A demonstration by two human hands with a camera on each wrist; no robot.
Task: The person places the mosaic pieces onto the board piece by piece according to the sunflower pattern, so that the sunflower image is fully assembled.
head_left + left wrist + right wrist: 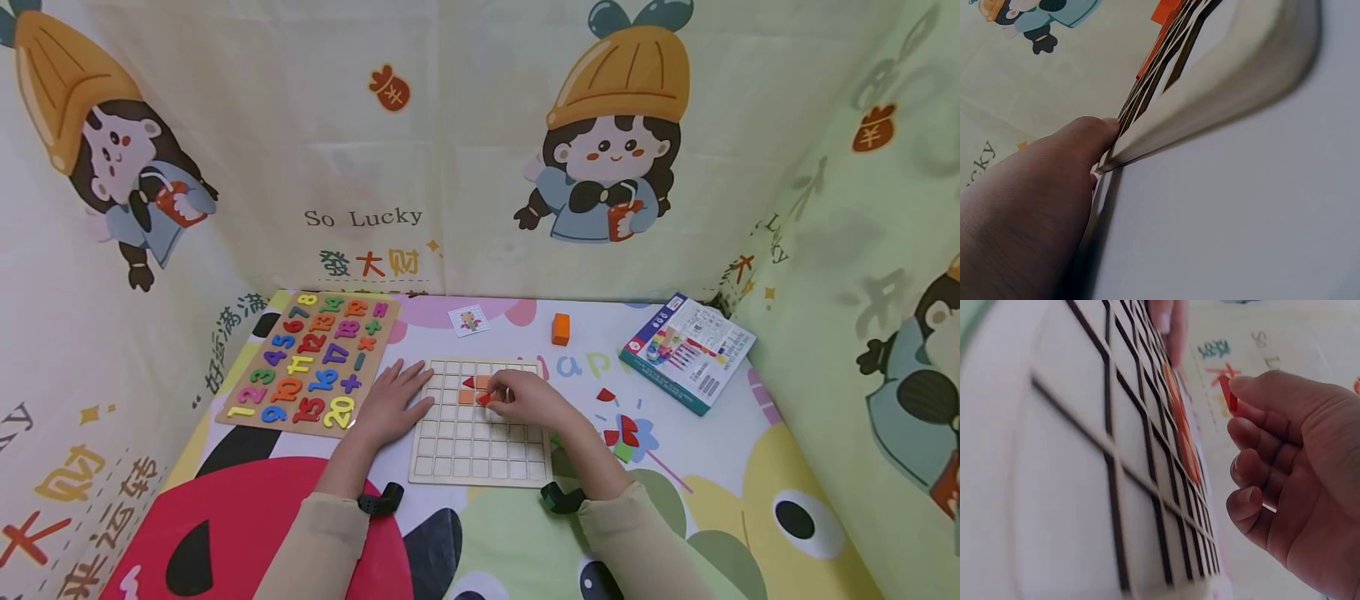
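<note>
A pale wooden grid board (480,458) lies flat on the patterned cloth between the hands. My left hand (392,402) rests at its left side with fingers extended, and in the left wrist view the thumb (1094,134) touches the board's edge. Over the upper part of the grid, my right hand (525,398) pinches a small red piece (1229,394) between thumb and index finger; its other fingers are curled. Beside those fingertips, orange square tiles (467,397) and a red triangular tile (468,382) lie on the grid. The right hand partly covers this group.
A number puzzle board (247,414) is left of the grid. Behind stand a patterned card (468,321) and an orange block (560,329). Right of the board lie several loose red pieces (628,431), a green piece (623,452) and a box (686,350). Printed curtains surround the table.
</note>
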